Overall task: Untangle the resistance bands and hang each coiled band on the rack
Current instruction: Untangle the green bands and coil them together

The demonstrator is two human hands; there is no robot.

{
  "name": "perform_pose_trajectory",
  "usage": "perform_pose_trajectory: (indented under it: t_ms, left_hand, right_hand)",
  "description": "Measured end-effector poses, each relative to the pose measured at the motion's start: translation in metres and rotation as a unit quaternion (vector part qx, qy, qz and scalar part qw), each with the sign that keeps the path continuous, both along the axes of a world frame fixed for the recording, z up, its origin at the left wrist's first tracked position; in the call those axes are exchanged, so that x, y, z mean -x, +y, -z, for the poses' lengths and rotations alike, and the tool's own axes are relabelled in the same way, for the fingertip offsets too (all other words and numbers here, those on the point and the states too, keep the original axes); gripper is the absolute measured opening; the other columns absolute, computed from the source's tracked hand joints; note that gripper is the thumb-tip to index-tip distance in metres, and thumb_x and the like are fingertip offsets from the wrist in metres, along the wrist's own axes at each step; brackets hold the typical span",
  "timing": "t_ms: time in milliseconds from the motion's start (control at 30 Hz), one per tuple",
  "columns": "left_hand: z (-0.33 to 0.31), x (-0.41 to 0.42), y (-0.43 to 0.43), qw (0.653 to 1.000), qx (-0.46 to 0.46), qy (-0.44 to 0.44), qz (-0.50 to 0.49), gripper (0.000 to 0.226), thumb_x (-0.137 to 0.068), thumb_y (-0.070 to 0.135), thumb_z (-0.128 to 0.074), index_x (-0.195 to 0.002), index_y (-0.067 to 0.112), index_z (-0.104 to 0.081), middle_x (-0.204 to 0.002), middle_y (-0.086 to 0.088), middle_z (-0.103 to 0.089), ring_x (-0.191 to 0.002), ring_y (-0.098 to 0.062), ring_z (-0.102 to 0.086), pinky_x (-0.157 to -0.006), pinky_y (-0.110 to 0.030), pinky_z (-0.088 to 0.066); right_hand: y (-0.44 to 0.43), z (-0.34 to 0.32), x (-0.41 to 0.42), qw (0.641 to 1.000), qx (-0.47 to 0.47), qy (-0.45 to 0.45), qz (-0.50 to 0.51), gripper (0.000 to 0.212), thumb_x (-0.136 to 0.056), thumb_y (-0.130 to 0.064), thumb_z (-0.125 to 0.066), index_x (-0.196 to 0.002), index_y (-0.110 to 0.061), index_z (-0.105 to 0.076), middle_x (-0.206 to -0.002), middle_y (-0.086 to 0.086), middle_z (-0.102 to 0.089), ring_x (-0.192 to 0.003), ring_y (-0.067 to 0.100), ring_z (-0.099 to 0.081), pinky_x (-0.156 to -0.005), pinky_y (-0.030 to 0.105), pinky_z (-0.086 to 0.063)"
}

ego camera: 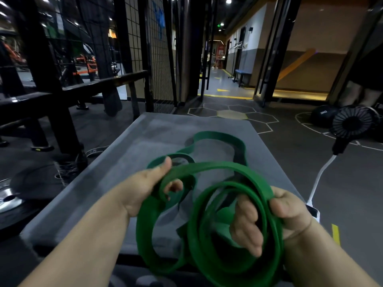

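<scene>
A tangle of green resistance bands (215, 168) lies partly on a grey padded bench (157, 133) and partly lifted in both hands. My left hand (145, 187) pinches one strand between thumb and fingers at the middle of the view. My right hand (277, 216) grips several coiled loops of the green band, with the fingers passed through the coil. A further loop (219, 137) rests flat on the bench beyond my hands. How many separate bands there are cannot be told.
A black metal rack frame (58, 100) with wire mesh stands at the left. A black fan (352, 123) with a white cable sits on the floor at the right, beside a dark medicine ball (323, 114). Weight plates (10, 199) lie at the far left. A corridor opens ahead.
</scene>
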State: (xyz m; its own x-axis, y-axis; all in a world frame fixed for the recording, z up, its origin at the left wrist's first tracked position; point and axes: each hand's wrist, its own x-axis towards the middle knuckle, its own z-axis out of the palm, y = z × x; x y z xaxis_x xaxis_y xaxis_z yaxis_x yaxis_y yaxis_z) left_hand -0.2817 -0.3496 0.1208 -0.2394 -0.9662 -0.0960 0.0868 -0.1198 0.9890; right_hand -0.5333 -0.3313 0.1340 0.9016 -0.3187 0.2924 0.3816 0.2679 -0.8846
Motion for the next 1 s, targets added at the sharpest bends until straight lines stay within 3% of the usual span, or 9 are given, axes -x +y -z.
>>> perform_pose_trajectory:
  t_ms: [167, 233, 367, 467, 567, 700, 833, 900, 1000]
  left_hand:
    - [0.007, 0.013, -0.004, 0.944, 0.036, -0.324, 0.048, 0.062, -0.077, 0.076, -0.056, -0.070, 0.014, -0.060, -0.072, -0.006, -0.065, -0.069, -0.022, -0.063, -0.075, -0.033, -0.052]
    - [0.009, 0.021, -0.006, 0.923, 0.086, -0.371, 0.059, 0.031, -0.089, 0.054, -0.056, -0.087, 0.024, -0.065, -0.090, 0.000, -0.072, -0.087, -0.020, -0.068, -0.091, -0.045, -0.051]
    - [0.003, 0.044, 0.004, 0.973, 0.117, -0.191, 0.049, 0.021, -0.100, 0.013, -0.048, -0.111, 0.019, -0.064, -0.110, -0.003, -0.071, -0.107, -0.019, -0.065, -0.099, -0.042, -0.050]
    - [0.000, 0.049, 0.013, 0.989, 0.134, -0.054, 0.045, 0.046, -0.098, 0.050, -0.042, -0.125, 0.016, -0.059, -0.122, -0.006, -0.066, -0.122, -0.023, -0.056, -0.107, -0.043, -0.042]
    - [0.008, 0.052, 0.020, 0.979, 0.154, -0.080, 0.108, 0.080, -0.074, 0.080, -0.052, -0.129, 0.022, -0.057, -0.128, -0.001, -0.063, -0.127, -0.021, -0.052, -0.111, -0.048, -0.036]
    - [0.015, 0.058, 0.022, 0.986, 0.118, -0.055, 0.109, 0.082, -0.053, 0.080, -0.069, -0.118, 0.031, -0.062, -0.117, 0.014, -0.069, -0.115, -0.002, -0.060, -0.100, -0.021, -0.045]
    - [0.014, 0.064, 0.022, 0.992, 0.105, 0.005, 0.066, 0.076, -0.057, 0.077, -0.070, -0.112, 0.024, -0.068, -0.113, -0.002, -0.071, -0.113, -0.019, -0.063, -0.098, -0.035, -0.049]
    - [0.012, 0.064, 0.020, 0.992, 0.117, 0.010, 0.040, 0.058, -0.060, 0.076, -0.066, -0.092, 0.028, -0.073, -0.093, 0.000, -0.074, -0.096, -0.021, -0.067, -0.089, -0.036, -0.051]
    - [0.008, 0.063, 0.016, 0.992, 0.106, 0.055, -0.034, 0.070, -0.047, 0.085, -0.068, -0.082, 0.025, -0.070, -0.076, -0.001, -0.069, -0.074, -0.024, -0.062, -0.073, -0.038, -0.048]
  right_hand:
    - [-0.008, 0.001, -0.001, 0.998, -0.026, -0.019, 0.061, 0.022, -0.094, -0.024, -0.059, -0.105, -0.005, -0.062, -0.103, 0.008, -0.057, -0.093, 0.025, -0.057, -0.079, 0.038, -0.041]
    - [-0.010, 0.003, -0.002, 0.997, -0.031, -0.020, 0.068, 0.022, -0.095, -0.022, -0.058, -0.107, -0.004, -0.062, -0.099, 0.005, -0.057, -0.090, 0.023, -0.057, -0.079, 0.037, -0.041]
    - [-0.013, 0.008, 0.000, 0.995, -0.031, -0.005, 0.090, 0.024, -0.093, -0.025, -0.060, -0.109, -0.006, -0.063, -0.090, 0.003, -0.057, -0.086, 0.020, -0.060, -0.074, 0.037, -0.038]
    - [-0.015, 0.010, 0.000, 0.994, -0.041, -0.014, 0.096, 0.025, -0.092, -0.023, -0.062, -0.110, -0.006, -0.063, -0.090, 0.004, -0.057, -0.087, 0.021, -0.062, -0.074, 0.038, -0.039]
    - [-0.016, 0.009, -0.002, 0.994, -0.060, -0.042, 0.085, 0.026, -0.094, -0.018, -0.059, -0.115, -0.002, -0.060, -0.099, 0.007, -0.060, -0.090, 0.022, -0.063, -0.078, 0.036, -0.046]
    - [-0.014, 0.008, -0.007, 0.993, -0.072, -0.069, 0.067, 0.028, -0.093, -0.013, -0.058, -0.117, 0.001, -0.058, -0.103, 0.010, -0.062, -0.089, 0.023, -0.066, -0.079, 0.033, -0.052]
    - [-0.012, 0.007, -0.013, 0.994, -0.064, -0.079, 0.049, 0.032, -0.092, -0.014, -0.059, -0.121, 0.001, -0.057, -0.103, 0.010, -0.062, -0.091, 0.022, -0.067, -0.080, 0.032, -0.052]
    - [-0.013, 0.007, -0.013, 0.994, -0.059, -0.066, 0.057, 0.036, -0.094, -0.016, -0.059, -0.125, 0.001, -0.056, -0.102, 0.010, -0.065, -0.092, 0.023, -0.068, -0.082, 0.033, -0.052]
    - [-0.014, 0.009, -0.011, 0.995, -0.056, -0.022, 0.083, 0.034, -0.096, -0.019, -0.059, -0.124, -0.001, -0.061, -0.103, 0.011, -0.072, -0.097, 0.026, -0.070, -0.087, 0.036, -0.055]
